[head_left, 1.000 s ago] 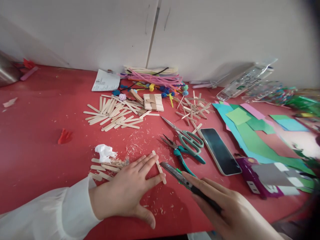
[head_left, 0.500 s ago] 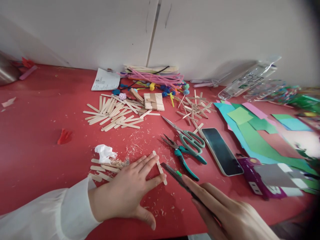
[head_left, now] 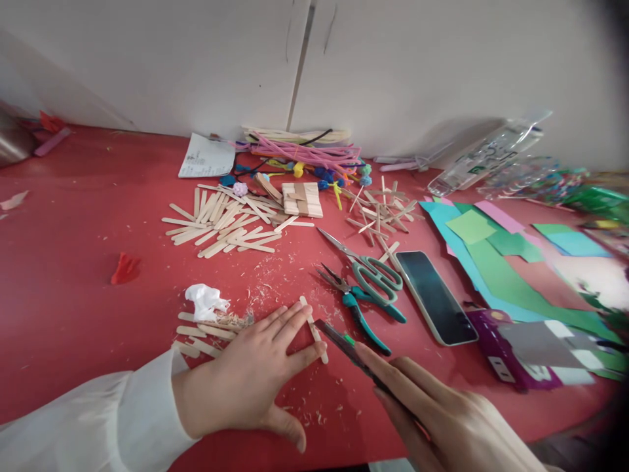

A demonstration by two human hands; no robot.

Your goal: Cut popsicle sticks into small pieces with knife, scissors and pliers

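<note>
The left hand [head_left: 255, 380] is lying spread out, pinning down a wooden stick [head_left: 314, 330]. The right hand [head_left: 437, 410] is gripping a cutter [head_left: 348, 351] just beside it.

this looks like a craft workspace, though whether in a home or a school cannot be told: on a red surface [head_left: 73, 262] by a pale wall [head_left: 162, 65], scissors [head_left: 356, 261] lie next to pliers [head_left: 350, 301], with wooden sticks [head_left: 223, 223] to their left, pink pipe cleaners [head_left: 309, 154] behind and coloured paper [head_left: 472, 228] to their right.
</note>
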